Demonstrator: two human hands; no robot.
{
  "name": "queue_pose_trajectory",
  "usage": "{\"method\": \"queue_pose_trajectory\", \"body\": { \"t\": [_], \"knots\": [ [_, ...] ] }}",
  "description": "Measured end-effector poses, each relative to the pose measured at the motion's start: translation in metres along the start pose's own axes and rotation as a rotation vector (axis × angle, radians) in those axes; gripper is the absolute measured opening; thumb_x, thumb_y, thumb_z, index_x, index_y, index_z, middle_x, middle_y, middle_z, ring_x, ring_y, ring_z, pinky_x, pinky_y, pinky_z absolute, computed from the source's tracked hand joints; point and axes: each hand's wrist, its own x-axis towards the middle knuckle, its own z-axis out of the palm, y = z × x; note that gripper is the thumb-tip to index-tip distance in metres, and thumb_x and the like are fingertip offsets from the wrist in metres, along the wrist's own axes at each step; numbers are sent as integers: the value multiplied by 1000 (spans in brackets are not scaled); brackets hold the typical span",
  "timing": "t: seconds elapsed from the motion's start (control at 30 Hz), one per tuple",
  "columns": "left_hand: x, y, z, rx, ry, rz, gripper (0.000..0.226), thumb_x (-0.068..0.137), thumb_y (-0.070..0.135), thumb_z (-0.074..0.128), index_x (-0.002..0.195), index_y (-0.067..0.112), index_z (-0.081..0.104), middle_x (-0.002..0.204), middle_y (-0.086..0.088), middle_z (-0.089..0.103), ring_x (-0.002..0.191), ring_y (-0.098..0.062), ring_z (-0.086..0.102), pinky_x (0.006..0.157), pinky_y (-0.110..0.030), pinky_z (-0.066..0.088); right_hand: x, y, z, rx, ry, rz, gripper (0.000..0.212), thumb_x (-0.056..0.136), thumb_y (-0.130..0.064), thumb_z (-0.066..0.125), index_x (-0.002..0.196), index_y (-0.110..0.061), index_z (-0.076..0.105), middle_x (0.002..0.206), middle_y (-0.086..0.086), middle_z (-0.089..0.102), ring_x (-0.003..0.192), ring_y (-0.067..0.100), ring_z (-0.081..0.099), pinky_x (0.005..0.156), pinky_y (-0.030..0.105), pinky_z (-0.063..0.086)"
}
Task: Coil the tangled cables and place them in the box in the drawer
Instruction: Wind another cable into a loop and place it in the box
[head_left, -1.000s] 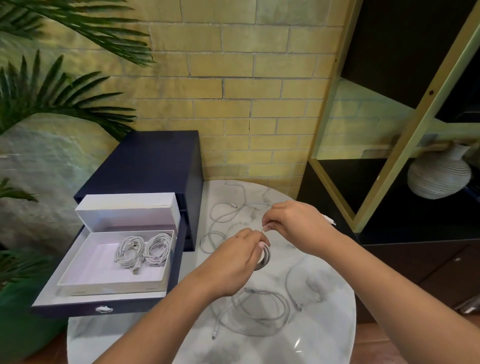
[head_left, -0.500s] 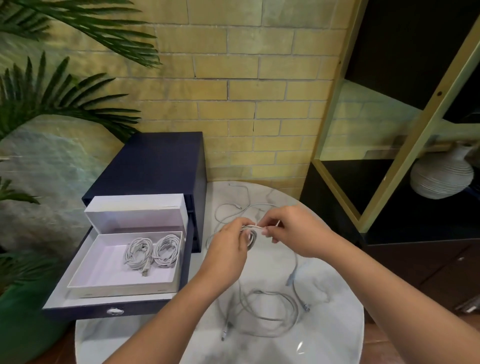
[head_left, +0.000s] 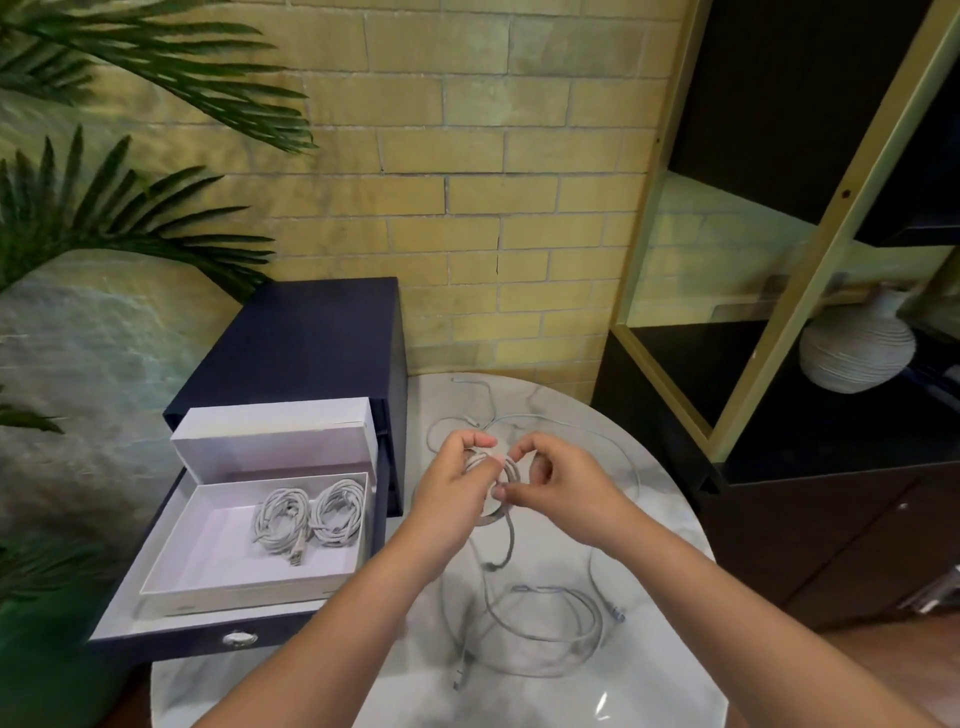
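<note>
The thumb and fingers (head_left: 480, 442) of the left hand (head_left: 454, 480) curl round a small coil (head_left: 511, 470) of grey cable. The right hand (head_left: 563, 488) pinches the same coil from the other side, its thumb and forefinger closed on the loops. A short tail (head_left: 511, 540) hangs from the coil toward the table (head_left: 665, 525), so this winding looks close to finished, though the tail is not yet tucked in. The hands hold it above the middle of the table, nearer the left edge. Toward the front edge a loose cable (head_left: 543, 590) lies in wide, untidy loops, and a thin cable (head_left: 540, 415) straggles near the far edge; both seem to need coiling. Off the left edge, two coiled cables (head_left: 306, 517) lie side by side in the open white box (head_left: 234, 597) inside the pulled-out drawer (head_left: 197, 636). By this count the job is roughly half done.
</note>
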Motion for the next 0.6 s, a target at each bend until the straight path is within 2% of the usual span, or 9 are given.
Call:
{"method": "queue_pose_trajectory", "body": {
  "t": [0.1,0.2,0.3,0.4,0.53,0.6],
  "knots": [
    [-1,3,3,-2,-71,-3,8,95,15,52,94,22,57,70,9,57,50,-1,46,54,-19,36,1,6,-2,-11,-42,-39,15,78,-27,76,83,-19,64,81,0,63,75,16,60,73,38,51],
    [-1,4,9,30,-66,8,6,96,16,51,98,16,57,70,10,57,48,5,47,50,-12,35,1,7,-1,13,33,-33,15,78,-23,74,76,-14,62,75,5,67,75,23,63,68,38,51],
    [0,2,16,83,-25,35,3,95,21,53,95,21,56,73,10,55,51,4,46,51,-15,35,4,7,1,-132,162,-94,12,77,-13,68,73,-10,57,71,4,61,68,20,55,60,34,44],
    [-1,3,23,112,-25,64,2,96,24,53,95,23,55,68,13,53,51,4,46,51,-14,34,7,6,1,-273,216,-162,15,78,-8,63,78,-14,49,78,-2,53,71,16,48,60,33,41],
    [2,9,24,117,-56,91,4,97,24,51,94,25,52,63,15,49,49,5,46,49,-13,32,13,5,-11,-171,123,-164,18,80,-8,63,88,-20,52,84,-5,55,70,8,49,59,23,40],
    [2,12,22,103,-83,97,5,98,21,50,94,24,51,67,14,52,51,7,49,50,-11,35,13,4,-20,-87,17,-173,16,82,-12,66,93,-19,58,89,-1,59,67,10,53,61,25,45]
  ]
}}
